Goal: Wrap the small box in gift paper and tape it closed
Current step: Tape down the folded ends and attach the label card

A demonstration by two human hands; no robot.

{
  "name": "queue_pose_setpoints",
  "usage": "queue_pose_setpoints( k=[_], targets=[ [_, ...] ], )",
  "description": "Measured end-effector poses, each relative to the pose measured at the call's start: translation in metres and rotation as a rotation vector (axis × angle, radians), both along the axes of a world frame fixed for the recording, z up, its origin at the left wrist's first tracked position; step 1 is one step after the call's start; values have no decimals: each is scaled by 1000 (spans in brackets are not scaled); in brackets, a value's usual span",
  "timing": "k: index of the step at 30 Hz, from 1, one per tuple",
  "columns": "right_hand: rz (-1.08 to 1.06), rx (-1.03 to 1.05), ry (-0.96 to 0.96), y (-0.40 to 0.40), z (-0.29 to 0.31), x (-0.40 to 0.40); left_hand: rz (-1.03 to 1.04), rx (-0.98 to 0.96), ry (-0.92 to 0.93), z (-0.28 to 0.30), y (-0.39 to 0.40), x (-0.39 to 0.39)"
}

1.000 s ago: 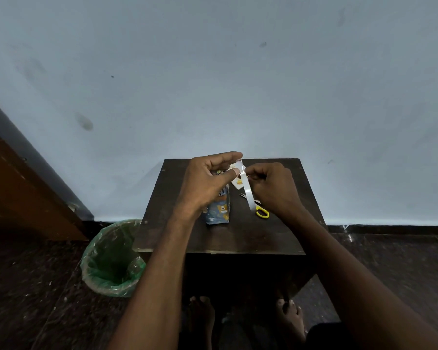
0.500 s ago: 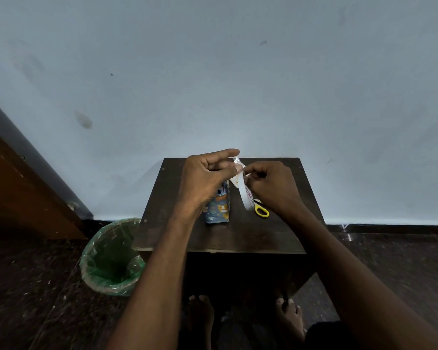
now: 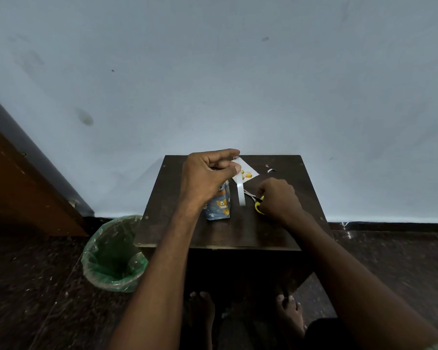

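At frame centre, the left hand (image 3: pixel 208 176) pinched a dangling tape strip (image 3: pixel 240 192) above the upright wrapped box (image 3: pixel 219 204), while the right hand (image 3: pixel 280 198) curled around yellow-handled scissors (image 3: pixel 257 202) on the table (image 3: pixel 238 231). The loose strip risked sticking to itself, and the unfolded paper flap (image 3: pixel 245 170) risked springing open.

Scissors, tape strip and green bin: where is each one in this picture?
scissors (image 3: pixel 258 203): head view, on the yellow handle beside the right hand.
tape strip (image 3: pixel 240 192): head view, middle of the hanging strip.
green bin (image 3: pixel 113 258): head view, on its inner liner wall.
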State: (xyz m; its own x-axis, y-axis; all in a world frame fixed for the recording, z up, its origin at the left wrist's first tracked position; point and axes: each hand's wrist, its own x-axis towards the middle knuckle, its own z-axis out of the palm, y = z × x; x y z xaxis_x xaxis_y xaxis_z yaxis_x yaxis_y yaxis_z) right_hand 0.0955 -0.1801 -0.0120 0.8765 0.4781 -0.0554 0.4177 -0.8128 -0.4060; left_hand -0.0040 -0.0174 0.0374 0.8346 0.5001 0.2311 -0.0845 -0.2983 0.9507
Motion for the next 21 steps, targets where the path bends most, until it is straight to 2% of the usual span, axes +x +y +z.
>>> queue_pose_setpoints(
  k=[6,11,13,17,21],
  targets=[
    [-20,-115,-147,0,-1,0,-6,-4,-13,-2,3,1],
    [-23,-122,-245,-1,3,2,-9,-5,-17,-1,4,0],
    [-43,-51,-244,-5,9,9,-5,-2,-21,-2,5,0],
    [-15,260,-43,-10,26,21,5,9,-19,-3,5,1],
    [69,422,54,-14,42,19,5,25,-13,-4,5,2]
  ],
)
